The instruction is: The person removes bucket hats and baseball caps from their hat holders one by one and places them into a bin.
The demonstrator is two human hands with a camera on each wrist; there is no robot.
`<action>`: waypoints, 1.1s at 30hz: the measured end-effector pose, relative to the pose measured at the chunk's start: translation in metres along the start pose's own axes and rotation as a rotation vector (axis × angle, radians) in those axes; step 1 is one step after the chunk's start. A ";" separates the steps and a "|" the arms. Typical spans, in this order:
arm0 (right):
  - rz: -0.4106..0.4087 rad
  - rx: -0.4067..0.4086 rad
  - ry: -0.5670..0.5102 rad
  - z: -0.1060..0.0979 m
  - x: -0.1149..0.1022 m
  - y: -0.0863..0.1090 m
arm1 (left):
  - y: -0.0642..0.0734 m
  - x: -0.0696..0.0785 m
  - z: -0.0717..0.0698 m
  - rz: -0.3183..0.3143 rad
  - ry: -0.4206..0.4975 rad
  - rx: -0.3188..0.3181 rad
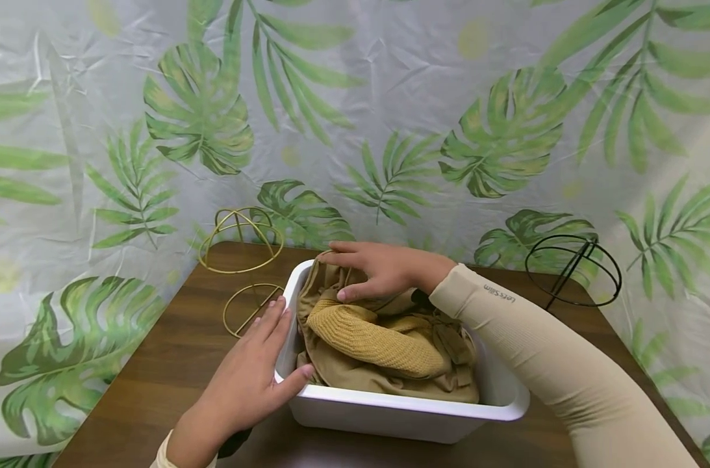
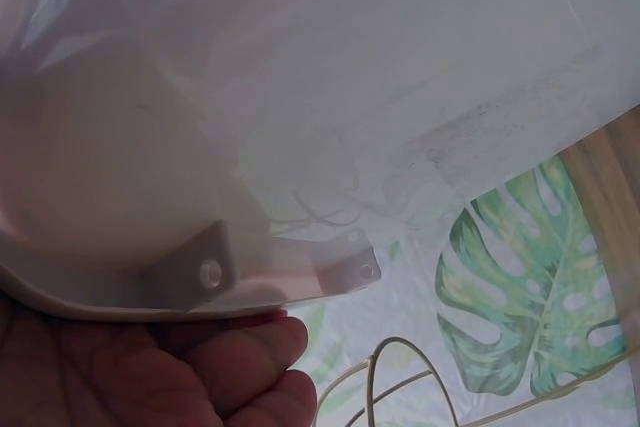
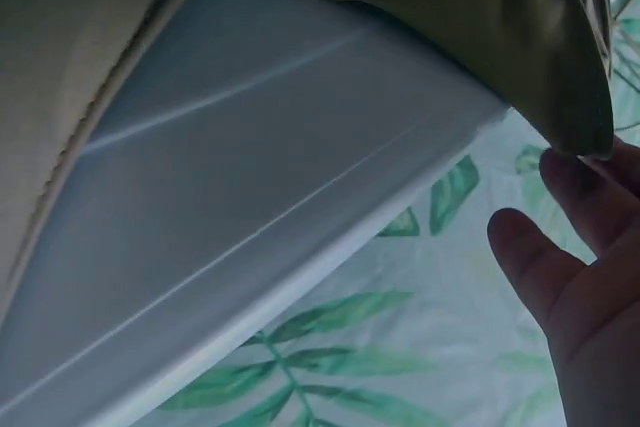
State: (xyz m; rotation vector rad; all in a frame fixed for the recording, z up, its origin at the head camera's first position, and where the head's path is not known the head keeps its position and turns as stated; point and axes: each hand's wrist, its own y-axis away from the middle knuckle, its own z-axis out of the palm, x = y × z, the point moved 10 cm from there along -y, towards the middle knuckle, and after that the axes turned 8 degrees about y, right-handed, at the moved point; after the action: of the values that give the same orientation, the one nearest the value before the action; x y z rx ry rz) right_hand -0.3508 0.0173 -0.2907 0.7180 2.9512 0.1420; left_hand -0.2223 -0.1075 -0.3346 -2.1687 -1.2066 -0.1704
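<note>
A white plastic bin (image 1: pixel 390 404) holds a brown cloth (image 1: pixel 384 385) and a mustard-yellow knitted piece (image 1: pixel 378 338) lying on top of it. My left hand (image 1: pixel 243 374) rests along the bin's left rim, fingers straight, thumb over the front corner. In the left wrist view, that hand (image 2: pixel 190 367) lies against the underside of the rim. Over the bin's back left part, my right hand (image 1: pixel 390 268) touches the raised edge of the brown cloth. The right wrist view shows fingertips (image 3: pixel 580 182) at the cloth's edge, with the thumb apart from it.
A gold wire frame (image 1: pixel 240 244) stands at the table's back left, beside a lower gold ring (image 1: pixel 232 315). On the right is a black wire frame (image 1: pixel 573 270). The brown wooden table (image 1: pixel 138 390) meets a leaf-patterned sheet (image 1: pixel 401 97) behind.
</note>
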 end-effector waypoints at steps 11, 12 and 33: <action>-0.155 0.066 0.146 0.004 -0.028 0.039 | 0.000 0.002 -0.001 0.008 -0.010 0.011; -0.167 0.072 0.161 0.005 -0.031 0.043 | 0.000 0.002 -0.001 0.007 -0.010 0.009; -0.203 -0.045 0.329 0.072 -0.036 0.049 | 0.000 0.002 0.000 -0.001 -0.017 0.002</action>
State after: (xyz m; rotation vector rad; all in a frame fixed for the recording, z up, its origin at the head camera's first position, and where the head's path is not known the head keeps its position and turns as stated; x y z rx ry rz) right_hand -0.2883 0.0488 -0.3533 0.4192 3.2956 0.3390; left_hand -0.2214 -0.1062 -0.3342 -2.1722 -1.2166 -0.1518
